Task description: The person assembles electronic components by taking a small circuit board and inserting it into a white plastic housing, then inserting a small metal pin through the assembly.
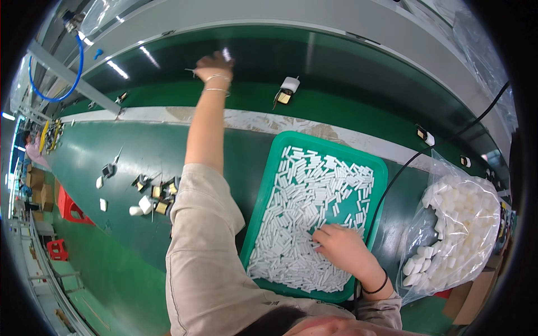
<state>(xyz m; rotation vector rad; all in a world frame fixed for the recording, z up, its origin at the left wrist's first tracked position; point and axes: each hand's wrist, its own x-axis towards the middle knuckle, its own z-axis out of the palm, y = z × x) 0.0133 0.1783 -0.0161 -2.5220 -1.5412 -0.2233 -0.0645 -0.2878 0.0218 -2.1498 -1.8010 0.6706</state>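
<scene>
My left hand (214, 67) is stretched far forward over the dark green conveyor belt (252, 56). Its fingers are dim and smeared, and a thin pale piece (191, 70) shows beside it; whether the hand holds that piece is unclear. Down in a green tray (271, 185), my right hand (343, 249) has its fingers curled in among many short white sticks (305, 213). Its fingertips are partly hidden, so what they pinch cannot be made out. Ahead of the tray, a small white-and-black part with a yellow face (286, 96) lies on the belt.
Left of my left arm, several small black, yellow and white parts (159, 193) lie on the green table (129, 137). A clear bag of white caps (459, 224) stands right of the tray. A black cable (412, 162) crosses between them. Red stools (57, 250) stand on the floor.
</scene>
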